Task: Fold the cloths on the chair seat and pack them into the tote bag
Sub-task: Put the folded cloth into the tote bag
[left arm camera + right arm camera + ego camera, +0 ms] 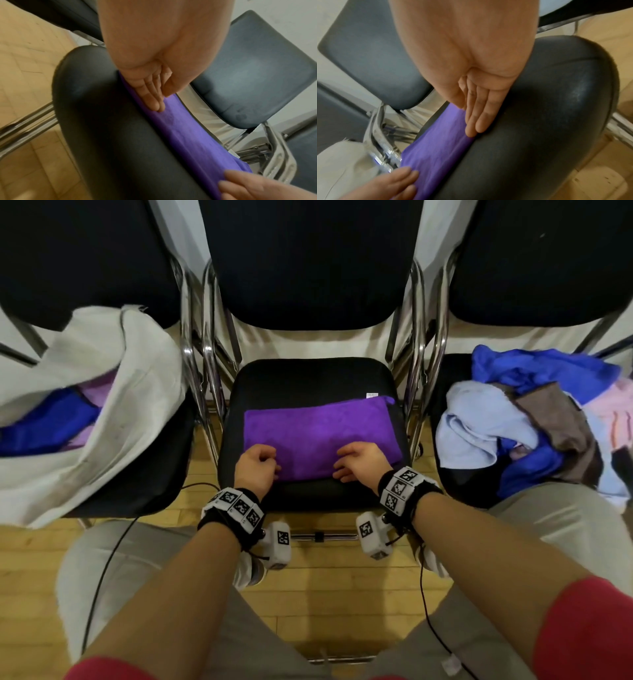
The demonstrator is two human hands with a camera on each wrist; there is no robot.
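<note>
A purple cloth [318, 433] lies folded into a flat rectangle on the black seat [308, 378] of the middle chair, its near edge toward me. My left hand [270, 465] rests on the cloth's near left part, and in the left wrist view its fingers [154, 100] lie straight and flat on the purple cloth [197, 142]. My right hand [346, 465] presses the near right part with straight fingers [476, 121] at the cloth's edge [440, 142]. The cream tote bag [130, 392] lies open on the left chair with blue and lilac cloths inside.
A loose pile of cloths [534, 422], blue, pale blue, brown and pink, sits on the right chair. Chrome chair legs [205, 364] stand between the seats. Black backrests rise behind. My knees and wooden floor [325, 594] are below.
</note>
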